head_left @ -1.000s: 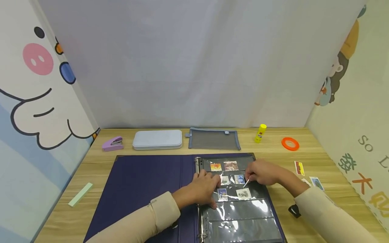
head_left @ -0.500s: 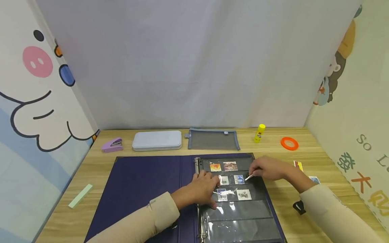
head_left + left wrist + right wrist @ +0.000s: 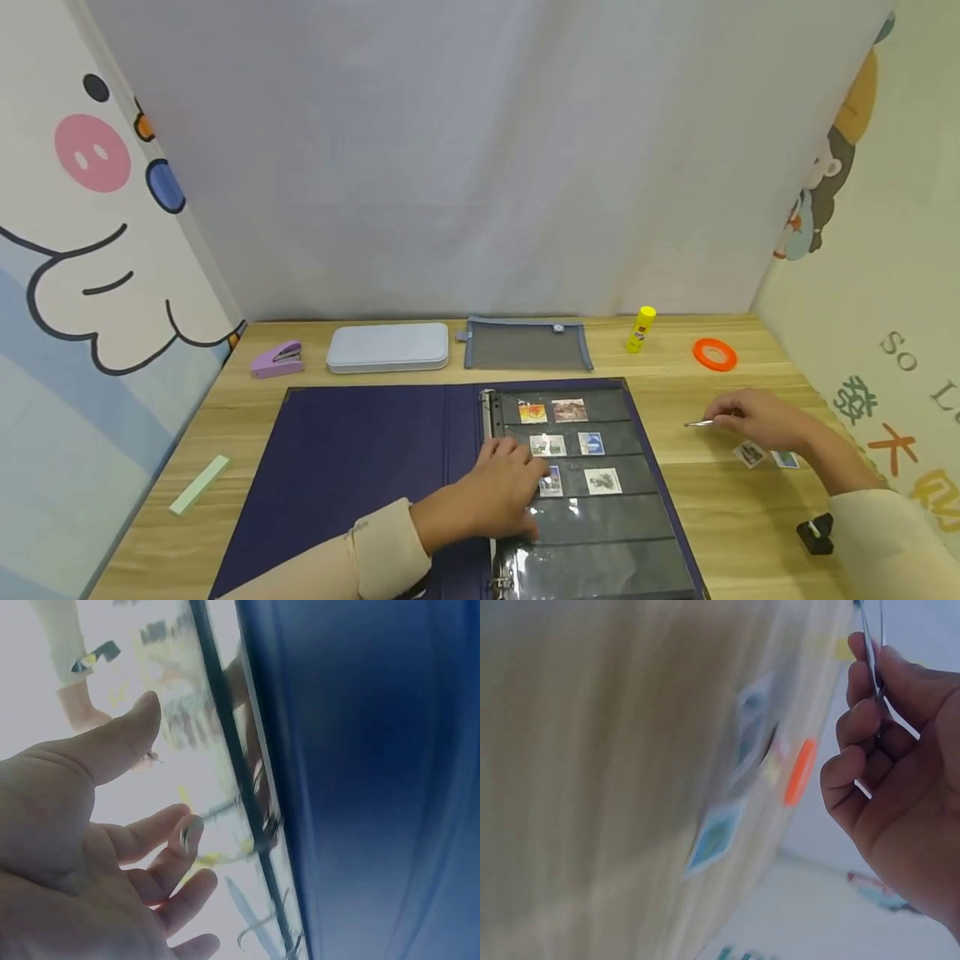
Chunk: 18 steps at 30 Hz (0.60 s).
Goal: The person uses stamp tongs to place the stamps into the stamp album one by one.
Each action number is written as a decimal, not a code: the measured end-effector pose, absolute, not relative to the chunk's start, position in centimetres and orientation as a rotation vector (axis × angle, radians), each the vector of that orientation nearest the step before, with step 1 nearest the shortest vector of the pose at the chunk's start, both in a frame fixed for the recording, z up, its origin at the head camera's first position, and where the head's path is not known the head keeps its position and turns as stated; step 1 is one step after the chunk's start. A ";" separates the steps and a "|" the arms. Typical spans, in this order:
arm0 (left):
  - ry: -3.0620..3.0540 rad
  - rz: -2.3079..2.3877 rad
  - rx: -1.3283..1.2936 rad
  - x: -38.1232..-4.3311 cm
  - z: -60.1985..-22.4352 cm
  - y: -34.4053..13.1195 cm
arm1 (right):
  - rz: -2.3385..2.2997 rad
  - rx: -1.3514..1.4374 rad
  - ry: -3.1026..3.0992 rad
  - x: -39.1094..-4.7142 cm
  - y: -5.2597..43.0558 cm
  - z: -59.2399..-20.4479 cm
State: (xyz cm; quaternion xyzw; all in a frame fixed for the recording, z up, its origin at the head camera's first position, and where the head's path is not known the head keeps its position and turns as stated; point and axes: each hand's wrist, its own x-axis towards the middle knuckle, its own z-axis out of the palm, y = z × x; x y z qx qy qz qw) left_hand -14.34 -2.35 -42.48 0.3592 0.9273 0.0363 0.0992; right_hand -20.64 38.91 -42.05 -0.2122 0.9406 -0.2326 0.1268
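An open dark blue stamp album [image 3: 360, 450] lies on the table, its right page [image 3: 600, 567] made of clear-strip pockets. Several stamps sit in the upper three rows, among them a grey one [image 3: 602, 481] and a blue one [image 3: 591, 443]. Over the page's inner side, near the ring binding, my left hand [image 3: 491, 496] rests with relaxed fingers, partly covering a stamp. Right of the album, above the table, my right hand [image 3: 765, 418] pinches metal tweezers [image 3: 700, 423], their tips pointing left. Near that hand lie loose stamps, a dark one [image 3: 748, 453] and a blue-green one [image 3: 715, 838].
Along the back stand a purple stapler [image 3: 277, 359], a pale case [image 3: 387, 347], a grey mesh pouch [image 3: 528, 344], a yellow glue stick [image 3: 641, 329] and an orange ring [image 3: 715, 354]. A pale green strip [image 3: 198, 484] lies left; a small black object [image 3: 816, 533] sits at right.
My right hand has moved off the album page to the right with the tweezers, over the loose stamps. My left hand has shifted slightly toward me on the page.
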 end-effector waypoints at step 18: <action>2.810 0.031 1.013 -12.7 -43.9 -1.7 | -0.454 -0.369 2.842 -18.0 47.9 -42.8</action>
